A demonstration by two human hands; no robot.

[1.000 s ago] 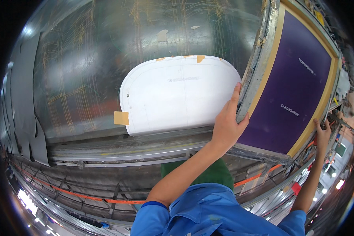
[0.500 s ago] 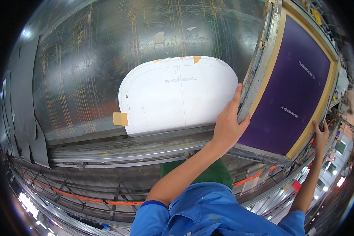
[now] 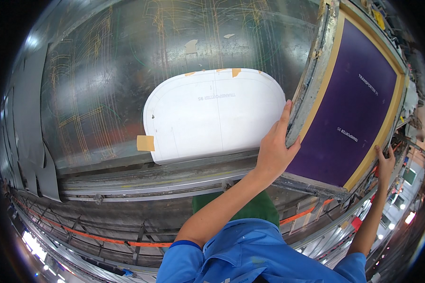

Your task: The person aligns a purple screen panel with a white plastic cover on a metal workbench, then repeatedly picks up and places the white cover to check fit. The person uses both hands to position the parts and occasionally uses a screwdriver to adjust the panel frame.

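Glossy dark metal worktop (image 3: 127,33), scribed with yellow lines, filled the background. At right, a rectangular grey metal frame (image 3: 317,75) bordered a flat purple panel (image 3: 347,106); just beside its left bar lay a white, round-topped sheet (image 3: 215,118). The left hand (image 3: 275,153), thumb and fingers parted, held that bar; the right hand (image 3: 386,162), fingers curled, gripped the opposite edge. Tan tape (image 3: 145,143) overlapped the sheet's left edge.
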